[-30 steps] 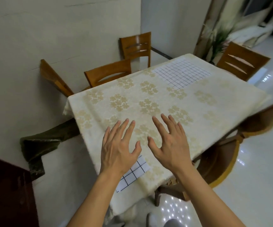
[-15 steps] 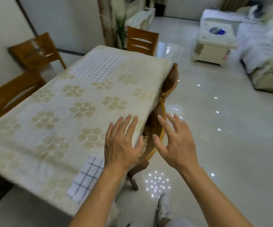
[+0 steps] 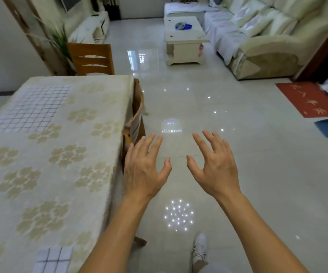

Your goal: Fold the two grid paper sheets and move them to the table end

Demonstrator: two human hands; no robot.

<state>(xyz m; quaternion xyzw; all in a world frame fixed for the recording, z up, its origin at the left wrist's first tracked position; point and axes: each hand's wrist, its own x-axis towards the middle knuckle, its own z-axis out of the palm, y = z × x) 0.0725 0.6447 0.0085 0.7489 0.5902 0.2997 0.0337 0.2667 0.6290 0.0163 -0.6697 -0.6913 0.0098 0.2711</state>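
At the bottom left of the frame, a small folded grid paper sheet with bold dark lines is lying on the table, close to its near edge and partly cut off by the frame border. A white shoe is showing at the bottom centre, standing on the glossy tiled floor.

Just above, in the middle of the frame, both hands are hanging in the air over the floor, to the right of the table's edge. The left hand is spreading its fingers loosely and gripping nothing; the right hand is doing the same, fingers slightly bent, also empty.

Farther up on the left, a larger grid paper sheet with fine lines is lying flat on the flowered tablecloth near the table's far end. A wooden chair is sitting tucked against the table's right side, and another chair is standing beyond the far end.

At the upper right, a cream sofa and a white coffee table are filling the background, with a red mat lying at the right edge.
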